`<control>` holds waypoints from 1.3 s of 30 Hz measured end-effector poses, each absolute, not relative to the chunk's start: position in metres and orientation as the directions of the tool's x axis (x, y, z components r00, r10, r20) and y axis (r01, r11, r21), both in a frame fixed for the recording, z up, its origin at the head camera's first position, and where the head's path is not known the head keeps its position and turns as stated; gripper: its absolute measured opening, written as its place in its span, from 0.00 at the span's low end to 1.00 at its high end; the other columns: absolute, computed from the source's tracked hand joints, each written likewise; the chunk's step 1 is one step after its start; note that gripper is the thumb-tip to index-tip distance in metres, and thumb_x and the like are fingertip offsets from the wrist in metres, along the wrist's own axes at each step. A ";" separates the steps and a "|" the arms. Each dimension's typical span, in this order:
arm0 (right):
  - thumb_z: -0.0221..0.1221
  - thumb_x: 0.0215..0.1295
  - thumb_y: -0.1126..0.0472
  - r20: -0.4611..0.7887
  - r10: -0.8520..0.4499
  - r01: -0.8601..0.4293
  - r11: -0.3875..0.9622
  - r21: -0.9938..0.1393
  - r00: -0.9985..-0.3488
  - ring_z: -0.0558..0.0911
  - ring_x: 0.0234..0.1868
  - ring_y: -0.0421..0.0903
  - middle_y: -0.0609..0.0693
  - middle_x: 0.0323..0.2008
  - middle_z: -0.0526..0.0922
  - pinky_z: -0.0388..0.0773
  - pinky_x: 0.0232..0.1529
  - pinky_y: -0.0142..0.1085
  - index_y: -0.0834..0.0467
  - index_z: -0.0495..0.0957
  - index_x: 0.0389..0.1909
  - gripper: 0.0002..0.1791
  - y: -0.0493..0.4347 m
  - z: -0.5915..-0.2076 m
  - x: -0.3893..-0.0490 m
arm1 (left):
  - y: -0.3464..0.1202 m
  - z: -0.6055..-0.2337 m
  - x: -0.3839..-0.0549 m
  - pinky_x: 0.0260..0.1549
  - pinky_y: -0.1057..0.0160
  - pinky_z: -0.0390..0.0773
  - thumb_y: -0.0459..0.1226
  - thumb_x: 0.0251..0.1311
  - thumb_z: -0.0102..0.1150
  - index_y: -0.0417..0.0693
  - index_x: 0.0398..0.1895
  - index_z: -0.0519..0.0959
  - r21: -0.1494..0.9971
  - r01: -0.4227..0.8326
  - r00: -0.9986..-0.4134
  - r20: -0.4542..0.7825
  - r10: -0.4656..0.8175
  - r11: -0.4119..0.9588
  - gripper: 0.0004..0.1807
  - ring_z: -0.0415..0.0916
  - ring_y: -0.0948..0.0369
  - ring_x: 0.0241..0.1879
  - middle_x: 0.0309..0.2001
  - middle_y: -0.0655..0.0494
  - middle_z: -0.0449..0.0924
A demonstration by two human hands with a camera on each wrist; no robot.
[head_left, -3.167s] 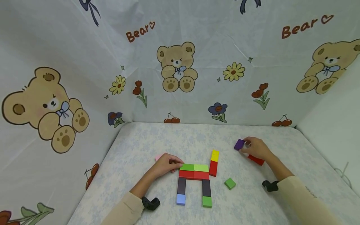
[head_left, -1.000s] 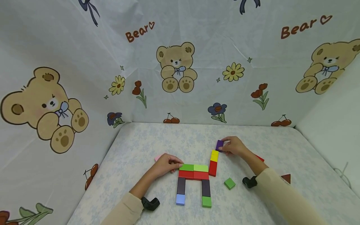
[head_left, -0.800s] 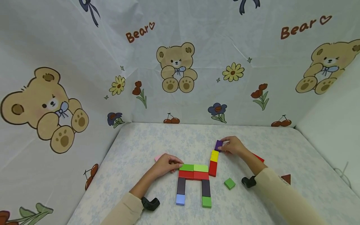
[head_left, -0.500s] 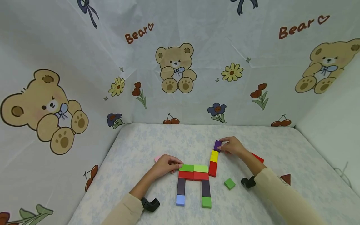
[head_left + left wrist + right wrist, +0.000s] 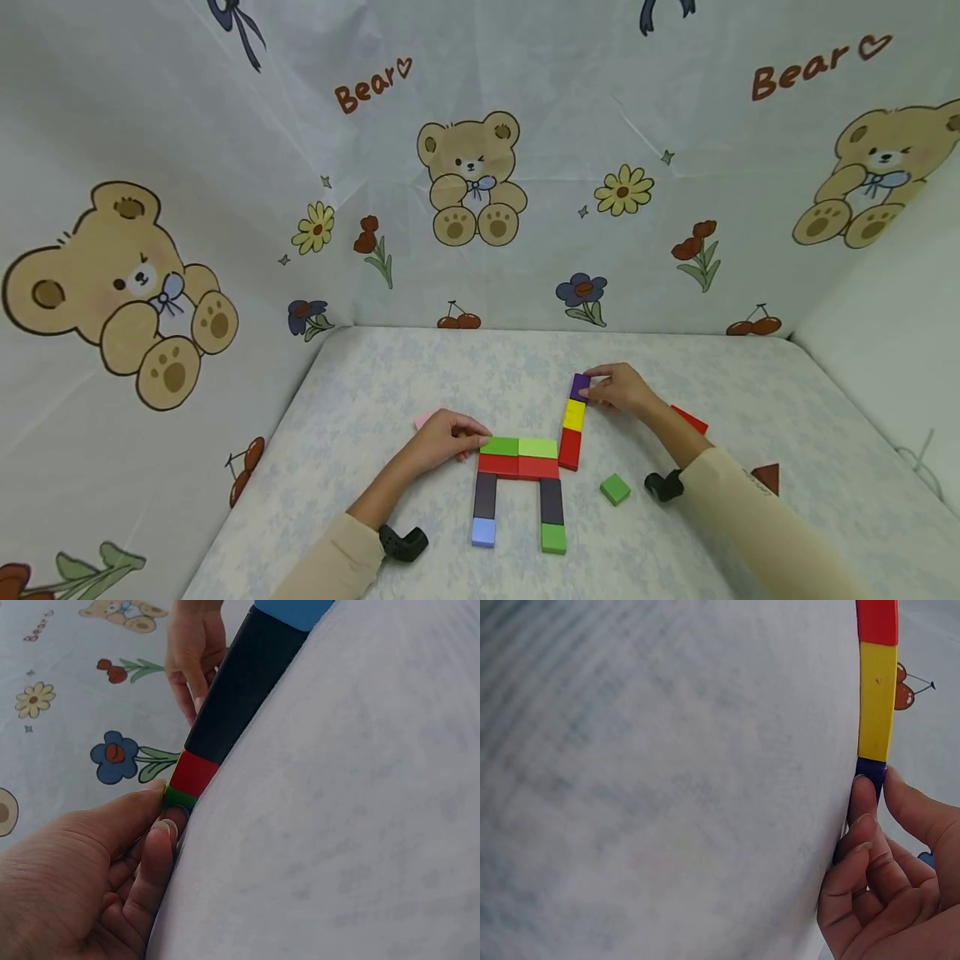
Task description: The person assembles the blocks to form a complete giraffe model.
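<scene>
My right hand (image 5: 622, 389) pinches a purple block (image 5: 579, 384) at the far end of a slanted row. Below it in that row come a yellow block (image 5: 573, 414) and a red block (image 5: 570, 448). In the right wrist view the purple block (image 5: 871, 771) meets the yellow one. Thumb and fingers of my left hand (image 5: 446, 433) pinch the left end of a green block (image 5: 500, 447). Beside that lies a light green block (image 5: 537, 449), above two red blocks (image 5: 498, 465). Dark blocks (image 5: 551, 500) form two legs, ending in a blue block (image 5: 483, 532) and a green one.
A loose green block (image 5: 615, 490) lies right of the legs. Farther right are a red block (image 5: 690, 419), partly behind the right forearm, and a brown triangular block (image 5: 767, 477). Something pink (image 5: 425, 417) shows behind the left hand. A bear-printed cloth (image 5: 555, 250) hangs behind the table.
My right hand has carried the purple block leftward from near the loose red block to the yellow block's far end, then nudged it into line. The left hand has stayed put.
</scene>
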State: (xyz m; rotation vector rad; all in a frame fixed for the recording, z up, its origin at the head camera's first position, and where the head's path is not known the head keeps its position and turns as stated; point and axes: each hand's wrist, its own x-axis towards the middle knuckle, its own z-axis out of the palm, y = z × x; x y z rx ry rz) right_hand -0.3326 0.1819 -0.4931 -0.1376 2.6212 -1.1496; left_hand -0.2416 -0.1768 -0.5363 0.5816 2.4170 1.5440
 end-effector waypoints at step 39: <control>0.64 0.71 0.51 -0.001 -0.227 -0.154 0.667 -0.729 -0.974 0.82 0.42 0.57 0.64 0.46 0.84 0.85 0.38 0.44 0.69 0.74 0.64 0.30 0.248 -0.459 -0.288 | -0.177 -0.537 -0.243 0.23 0.64 0.79 0.43 0.66 0.68 0.55 0.43 0.90 0.902 0.217 -0.899 0.036 0.437 0.373 0.07 0.75 0.63 0.20 0.23 0.57 0.82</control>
